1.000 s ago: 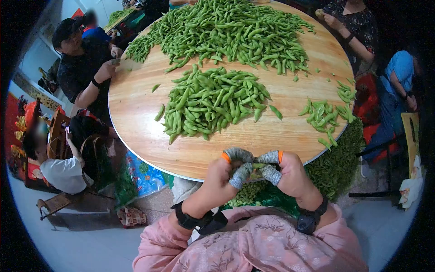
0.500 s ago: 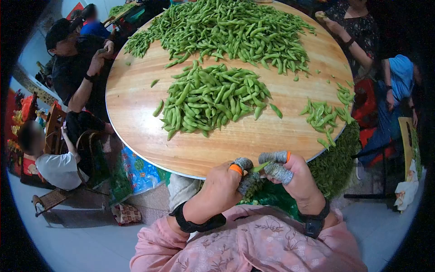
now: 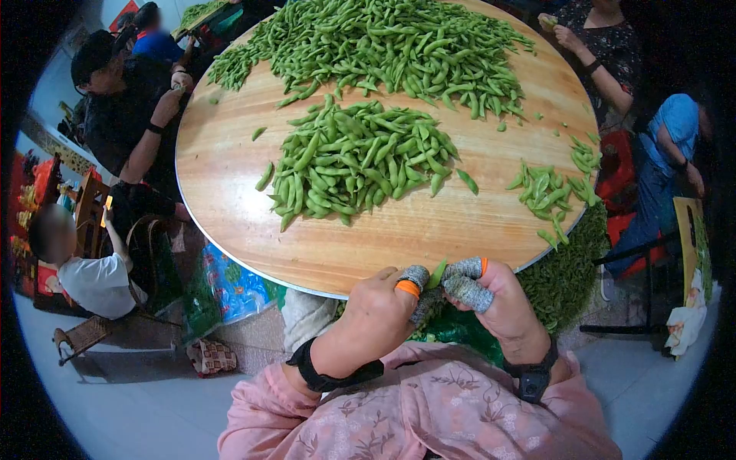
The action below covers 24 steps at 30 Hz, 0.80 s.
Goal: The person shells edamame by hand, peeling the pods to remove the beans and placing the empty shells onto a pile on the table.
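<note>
Close together at the near edge of the round wooden table [image 3: 253, 238], my left hand [image 3: 387, 303] and my right hand [image 3: 494, 295] pinch a green pod [image 3: 437, 274] between them. Grey wraps with orange bands cover the thumb and finger tips of both hands. The pod points upward between the fingertips. Beyond my hands lies a medium heap of green pods [image 3: 353, 165], with a few single pods beside it.
A larger pod heap [image 3: 383, 50] covers the table's far side. Flatter pods [image 3: 544, 192] lie near the right edge, above a dark green mass [image 3: 571, 284] beside the table. People sit at left and right. A blue plastic sheet [image 3: 234, 284] lies lower left.
The pod between my fingertips has turned from nearly sideways to more upright. My hands stay close together. The table and heaps appear slightly higher and further left in view.
</note>
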### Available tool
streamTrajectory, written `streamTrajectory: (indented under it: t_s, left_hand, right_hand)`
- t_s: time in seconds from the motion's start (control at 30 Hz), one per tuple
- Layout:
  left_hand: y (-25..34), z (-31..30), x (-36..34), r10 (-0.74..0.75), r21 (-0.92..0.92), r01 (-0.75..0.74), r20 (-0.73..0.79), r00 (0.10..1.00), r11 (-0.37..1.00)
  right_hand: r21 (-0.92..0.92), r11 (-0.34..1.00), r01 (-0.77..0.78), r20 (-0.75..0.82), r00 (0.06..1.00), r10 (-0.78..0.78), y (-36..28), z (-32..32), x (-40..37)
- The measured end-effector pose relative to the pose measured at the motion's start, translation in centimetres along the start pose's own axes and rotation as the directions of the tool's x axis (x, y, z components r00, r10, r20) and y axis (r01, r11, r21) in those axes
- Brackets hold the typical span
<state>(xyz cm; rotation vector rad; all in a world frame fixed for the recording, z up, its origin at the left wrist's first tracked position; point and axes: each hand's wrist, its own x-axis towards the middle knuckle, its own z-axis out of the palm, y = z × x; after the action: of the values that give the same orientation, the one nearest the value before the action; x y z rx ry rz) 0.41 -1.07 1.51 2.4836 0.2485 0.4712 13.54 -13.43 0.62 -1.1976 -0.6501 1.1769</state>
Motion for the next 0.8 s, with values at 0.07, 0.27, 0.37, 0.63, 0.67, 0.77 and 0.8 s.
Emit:
streamTrajectory:
  t_s: [0.07, 0.27, 0.37, 0.63, 0.67, 0.77, 0.8]
  left_hand:
    - [0.2, -0.2, 0.1, 0.031, 0.041, -0.032, 0.011, 0.999, 0.999]
    - [0.1, 0.0, 0.1, 0.089, 0.070, -0.088, 0.002, 0.996, 0.994]
    - [0.3, 0.0, -0.1, 0.060, 0.060, -0.060, 0.004, 0.998, 0.996]
    - [-0.3, 1.0, -0.7, -0.066, -0.451, 0.038, -0.047, 0.997, 0.892]
    - [-0.1, 1.1, -0.7, -0.117, -0.579, 0.043, -0.090, 0.989, 0.814]
    - [-0.1, 1.0, -0.9, -0.358, -0.878, 0.290, 0.149, 0.922, 0.380]
    - [-0.1, 0.8, -0.9, -0.366, -0.878, 0.293, 0.149, 0.919, 0.379]
  right_hand:
    - [0.011, 1.000, -0.011, 0.000, 1.000, 0.011, -0.1, 0.0, 0.1]
    - [-0.043, 0.999, -0.028, -0.022, 0.999, 0.027, 0.2, -0.1, 0.4]
    - [-0.035, 0.999, -0.021, -0.023, 1.000, 0.020, 0.5, 0.0, 0.5]
    - [0.028, 0.996, 0.079, 0.010, 0.997, -0.080, 1.7, 0.1, 0.7]
    - [-0.032, 0.990, 0.140, 0.006, 0.990, -0.140, 1.6, 0.3, 0.7]
    - [-0.142, 0.958, 0.249, 0.015, 0.968, -0.249, 1.3, 0.5, 0.6]
    - [-0.195, 0.934, 0.300, 0.027, 0.953, -0.301, 1.2, 0.6, 0.6]
